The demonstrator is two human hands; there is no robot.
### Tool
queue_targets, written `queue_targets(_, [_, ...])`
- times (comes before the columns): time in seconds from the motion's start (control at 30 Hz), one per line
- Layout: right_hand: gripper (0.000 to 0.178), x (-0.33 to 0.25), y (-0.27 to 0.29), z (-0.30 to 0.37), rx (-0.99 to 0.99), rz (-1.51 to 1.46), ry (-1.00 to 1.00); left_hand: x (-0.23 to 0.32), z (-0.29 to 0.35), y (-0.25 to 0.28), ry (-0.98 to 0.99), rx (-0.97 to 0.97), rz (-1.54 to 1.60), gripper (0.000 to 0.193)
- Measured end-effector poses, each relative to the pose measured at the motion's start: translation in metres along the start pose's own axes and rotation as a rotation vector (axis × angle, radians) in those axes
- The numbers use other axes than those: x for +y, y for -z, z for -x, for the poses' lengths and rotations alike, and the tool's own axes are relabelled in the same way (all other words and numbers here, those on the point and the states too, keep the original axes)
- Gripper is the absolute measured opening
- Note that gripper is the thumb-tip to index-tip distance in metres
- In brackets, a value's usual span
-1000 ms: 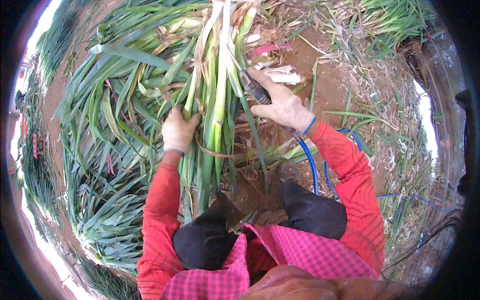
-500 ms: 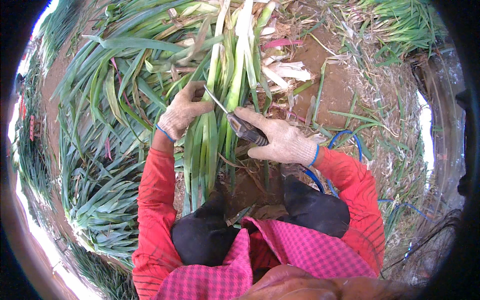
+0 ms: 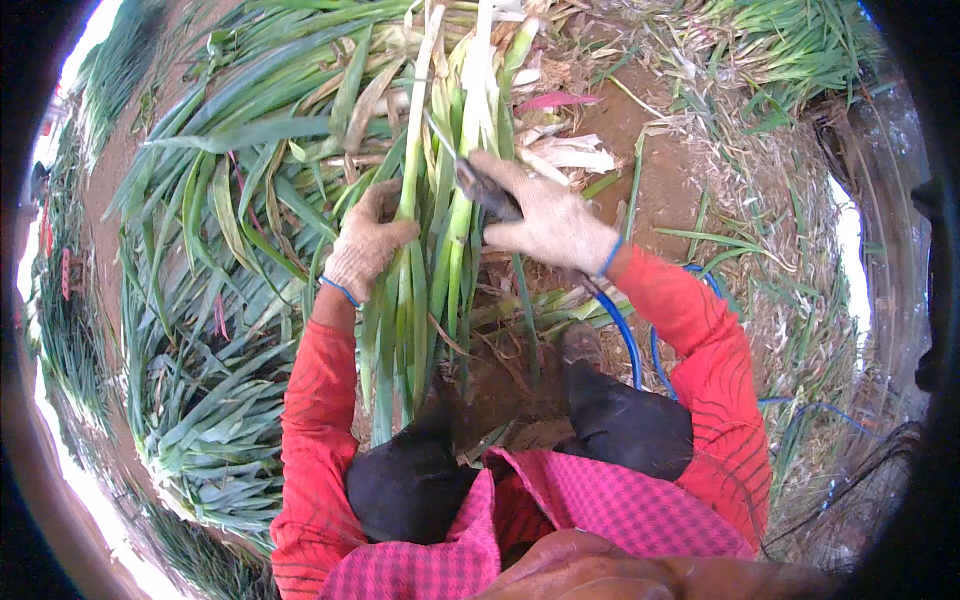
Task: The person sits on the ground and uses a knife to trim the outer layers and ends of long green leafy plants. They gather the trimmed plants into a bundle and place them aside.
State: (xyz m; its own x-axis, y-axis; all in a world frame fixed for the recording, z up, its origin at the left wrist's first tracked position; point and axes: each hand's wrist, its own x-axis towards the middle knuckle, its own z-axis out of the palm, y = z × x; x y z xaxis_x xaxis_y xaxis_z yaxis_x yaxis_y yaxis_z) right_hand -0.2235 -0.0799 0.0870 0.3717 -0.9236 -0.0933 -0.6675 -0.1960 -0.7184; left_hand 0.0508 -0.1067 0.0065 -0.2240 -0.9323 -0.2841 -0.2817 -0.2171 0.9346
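Observation:
My left hand [image 3: 372, 238], in a pale knitted glove, is closed around the green part of a leek [image 3: 413, 160] whose white end points away from me. More leeks [image 3: 468, 205] lie beside it, their leaves hanging toward my knees. My gloved right hand [image 3: 550, 218] grips a dark air blow gun [image 3: 487, 192]. Its thin metal nozzle [image 3: 440, 132] slants up and to the left across the stalks. From below my right wrist runs a blue hose [image 3: 622, 325]. My right fingers are partly hidden behind the blow gun and glove.
A big heap of leeks [image 3: 210, 380] covers the left side. Peeled white skins [image 3: 575, 153] and a pink strip [image 3: 558, 100] lie on brown soil ahead. Another green bundle [image 3: 790, 40] is at the far right. Dry leaf scraps litter the ground right of me.
My right hand and the blow gun have moved away from me, up along the stalks. My left hand has shifted slightly nearer me. More of the blue hose shows below my right wrist.

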Motion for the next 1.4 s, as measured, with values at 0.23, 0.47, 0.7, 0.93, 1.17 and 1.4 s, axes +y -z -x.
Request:
queue_targets(0.23, [0.093,0.021,0.029,-0.1,0.111,0.102,-0.091,0.027,0.01,-0.005,-0.005,-0.003,-0.07,0.062])
queue_targets(0.47, [0.092,0.04,0.02,-0.097,0.081,0.031,-0.082,0.031,0.005,-0.018,-0.043,0.132,-0.215,0.054])
queue_targets(0.7, [0.092,0.046,0.025,-0.019,0.165,-0.069,-0.078,0.076,-0.018,-0.1,-0.123,0.345,-0.971,0.106])
queue_targets(0.93, [0.093,0.076,0.054,0.019,0.321,-0.165,-0.111,0.067,-0.031,-0.062,-0.185,0.187,-0.628,0.078])
queue_targets(1.17, [0.098,0.053,0.08,0.054,0.42,-0.357,-0.043,0.079,0.017,-0.061,-0.278,0.162,-0.764,0.073])
queue_targets(1.4, [0.1,0.078,0.056,0.039,0.389,-0.27,0.054,0.086,0.04,-0.124,-0.267,-0.322,-1.076,0.065])
